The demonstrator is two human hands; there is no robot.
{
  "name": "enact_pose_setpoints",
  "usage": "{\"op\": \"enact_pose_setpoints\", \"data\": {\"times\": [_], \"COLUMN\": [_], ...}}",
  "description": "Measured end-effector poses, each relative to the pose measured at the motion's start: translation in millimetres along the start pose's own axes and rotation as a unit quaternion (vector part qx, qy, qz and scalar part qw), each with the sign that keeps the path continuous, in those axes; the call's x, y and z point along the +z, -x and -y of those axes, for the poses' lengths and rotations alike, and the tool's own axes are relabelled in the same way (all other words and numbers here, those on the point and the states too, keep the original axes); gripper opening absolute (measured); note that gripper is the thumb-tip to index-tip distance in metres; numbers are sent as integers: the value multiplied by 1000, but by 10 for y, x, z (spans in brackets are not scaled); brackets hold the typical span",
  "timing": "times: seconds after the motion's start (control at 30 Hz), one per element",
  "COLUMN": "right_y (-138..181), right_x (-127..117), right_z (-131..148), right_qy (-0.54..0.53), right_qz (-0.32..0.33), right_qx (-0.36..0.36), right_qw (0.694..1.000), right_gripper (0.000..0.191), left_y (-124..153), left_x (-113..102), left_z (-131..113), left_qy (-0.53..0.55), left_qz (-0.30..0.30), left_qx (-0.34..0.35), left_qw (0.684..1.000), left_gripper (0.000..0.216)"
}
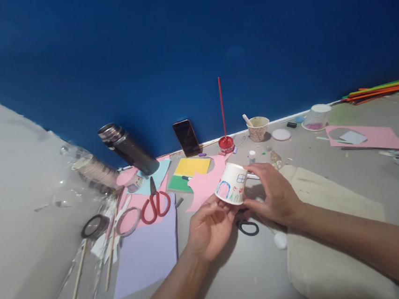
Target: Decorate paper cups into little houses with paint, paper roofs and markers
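An upside-down white paper cup (231,184) is held up over the middle of the table, tilted slightly. Its side carries a drawn pink door with a blue outline, a blue window, red flowers and green stems. My right hand (276,194) grips the cup's right side between thumb and fingers. Palm up, my left hand (212,228) supports the rim from below, its fingertips partly hidden behind the cup. Under the hands lie scissors, with one black handle loop (248,228) showing. Cut pink paper (203,186) lies just behind the left hand.
At left are red-handled scissors (155,206), purple foam sheet (146,253), tape roll (94,225), sticks and stacked cups (95,171). A dark flask (129,149) and a phone (186,137) stand near the blue wall. Red paint pot (226,144) holds a brush; beige cloth (332,245) lies right.
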State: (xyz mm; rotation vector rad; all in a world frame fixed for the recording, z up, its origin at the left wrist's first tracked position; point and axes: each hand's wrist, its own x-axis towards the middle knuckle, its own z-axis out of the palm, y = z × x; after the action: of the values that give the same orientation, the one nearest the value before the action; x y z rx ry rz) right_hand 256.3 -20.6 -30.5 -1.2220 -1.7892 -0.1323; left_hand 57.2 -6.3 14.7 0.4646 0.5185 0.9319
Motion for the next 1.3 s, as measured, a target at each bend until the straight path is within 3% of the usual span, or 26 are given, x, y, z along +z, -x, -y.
{"op": "enact_pose_setpoints", "data": {"times": [0.17,0.33,0.43,0.5,0.6,0.7,0.87,1.0,1.17,1.3], "right_y": [42,55,-23,-119,-271,-355,-380,-389,-375,-327], "right_x": [-22,-36,-91,-162,-259,-244,-36,40,-35,-94], "right_z": [65,140,42,-104,-383,-637,-869,-930,-856,-694], "right_qy": [-20,-23,-34,-56,-86,-110,-104,-77,-40,-42], "right_qz": [37,51,15,-33,-80,3,89,109,63,19], "right_qx": [-50,-81,-75,-5,212,344,301,259,221,147], "right_qw": [998,995,996,998,970,932,944,957,973,988], "right_gripper": [68,67,63,54,42,46,47,19,16,15], "left_y": [-4,-4,6,3,-19,-50,-75,-66,-60,-68], "left_x": [-35,-119,-147,-155,-162,-159,-113,-79,-131,-189], "left_z": [-39,-89,-120,-141,-164,-170,-180,-195,-164,-185], "left_qy": [60,72,70,71,69,61,57,39,-37,-164], "left_qz": [-42,-7,20,27,6,-26,-65,-75,-36,-21], "left_qx": [-3,-8,-13,-15,-13,-9,-14,-24,-8,27], "left_qw": [997,997,997,997,998,998,996,996,999,986], "left_gripper": [22,32,40,46,51,51,51,55,46,30]}}
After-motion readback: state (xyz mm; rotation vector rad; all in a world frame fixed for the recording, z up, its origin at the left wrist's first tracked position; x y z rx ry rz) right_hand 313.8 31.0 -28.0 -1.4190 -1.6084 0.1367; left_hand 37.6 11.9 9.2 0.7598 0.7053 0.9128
